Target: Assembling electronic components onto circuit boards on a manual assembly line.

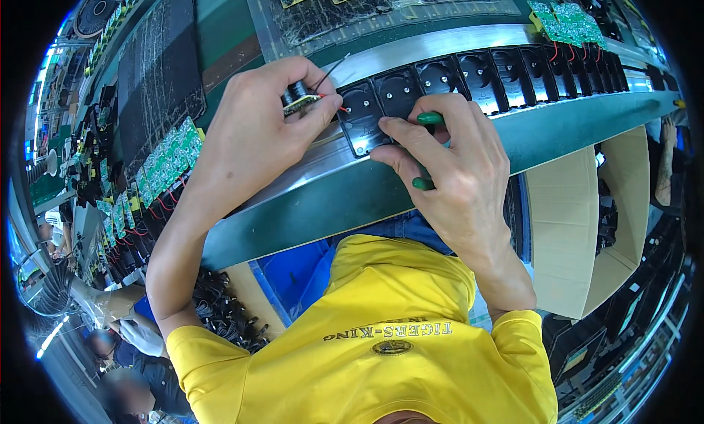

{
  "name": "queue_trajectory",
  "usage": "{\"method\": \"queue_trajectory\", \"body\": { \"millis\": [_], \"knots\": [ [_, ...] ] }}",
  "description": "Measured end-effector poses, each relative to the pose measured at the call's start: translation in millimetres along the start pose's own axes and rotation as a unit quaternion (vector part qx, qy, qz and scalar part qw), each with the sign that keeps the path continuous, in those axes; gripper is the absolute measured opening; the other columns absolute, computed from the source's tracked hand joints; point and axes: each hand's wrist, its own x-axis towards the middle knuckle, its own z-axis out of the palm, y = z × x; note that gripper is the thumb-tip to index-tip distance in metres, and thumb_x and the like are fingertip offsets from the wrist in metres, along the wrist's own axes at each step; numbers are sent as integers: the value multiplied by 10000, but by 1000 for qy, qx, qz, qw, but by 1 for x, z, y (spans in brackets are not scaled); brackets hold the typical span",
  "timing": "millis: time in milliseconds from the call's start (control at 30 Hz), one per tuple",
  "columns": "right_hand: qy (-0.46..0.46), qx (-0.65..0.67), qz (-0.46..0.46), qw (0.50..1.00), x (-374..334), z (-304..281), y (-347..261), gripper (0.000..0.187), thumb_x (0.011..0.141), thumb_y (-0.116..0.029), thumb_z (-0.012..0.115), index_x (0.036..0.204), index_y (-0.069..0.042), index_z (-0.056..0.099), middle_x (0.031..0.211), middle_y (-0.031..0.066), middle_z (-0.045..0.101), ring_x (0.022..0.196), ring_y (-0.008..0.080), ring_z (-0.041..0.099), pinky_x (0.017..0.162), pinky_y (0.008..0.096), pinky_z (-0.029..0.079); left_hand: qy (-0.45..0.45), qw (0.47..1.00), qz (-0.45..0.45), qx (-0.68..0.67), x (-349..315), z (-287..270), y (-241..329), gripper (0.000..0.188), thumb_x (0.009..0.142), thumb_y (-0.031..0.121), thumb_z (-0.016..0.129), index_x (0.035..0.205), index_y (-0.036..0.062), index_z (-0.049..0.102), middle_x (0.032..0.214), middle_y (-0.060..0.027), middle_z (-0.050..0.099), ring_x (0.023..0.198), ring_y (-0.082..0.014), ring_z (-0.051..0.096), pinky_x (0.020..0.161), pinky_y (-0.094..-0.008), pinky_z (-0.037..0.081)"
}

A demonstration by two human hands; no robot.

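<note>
My left hand [253,123] is closed on a small circuit board [293,107] with black cylindrical parts. Beside its fingertips a red wire and a dark thin lead stick out from the board. Just right of it lies the first open black plastic case [359,105] of a row, with metal pins inside. My right hand [462,160] is curled around a tool with green handles [430,118]; the tool's head is hidden. The thumb and forefinger of that hand are at the right side of the first case, and I cannot tell whether they press on it.
More black cases [480,79] run right along a metal rail [396,60]. Green circuit boards with red wires [568,24] sit over its far end; others [170,160] stand at left. A cardboard box [565,233] is at lower right, black cables [224,310] at lower left. People work at left.
</note>
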Motion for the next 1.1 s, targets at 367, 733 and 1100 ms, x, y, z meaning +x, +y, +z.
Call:
{"method": "queue_trajectory", "body": {
  "millis": [367, 733, 1100],
  "knots": [
    [-1, 0, 5, 1000, -1, 1, 0, 272, 828, -179, 1005, 1078, -124, 913, 1166, 25, 681, 930, 207, 614, 779, 330, 554, -3, 1000, 9, 16, 0, 1, 2, 97, 997, 86, 839, 1023, 11, 783, 877, -10, 770, 704, -116, 559, 646, -271, 462],
    [-21, 264, 90, 960, 23, -34, -23, 479, 913, -176, 959, 1364, -92, 822, 1125, 45, 688, 898, 176, 600, 769, 298, 517, -42, 995, 84, 21, 0, 0, -8, 64, 994, 22, 804, 1057, 15, 795, 1026, -27, 770, 828, -166, 638, 752, -285, 503],
    [84, 714, 180, 672, 91, 44, -6, 442, 1224, -485, 469, 1093, -84, 601, 834, 43, 541, 699, 145, 451, 662, 311, 398, -12, 951, 264, 158, 0, 1, -33, 109, 964, 82, 815, 1062, 130, 819, 1132, 26, 724, 957, -208, 646, 847, -335, 554]
  ]
}}
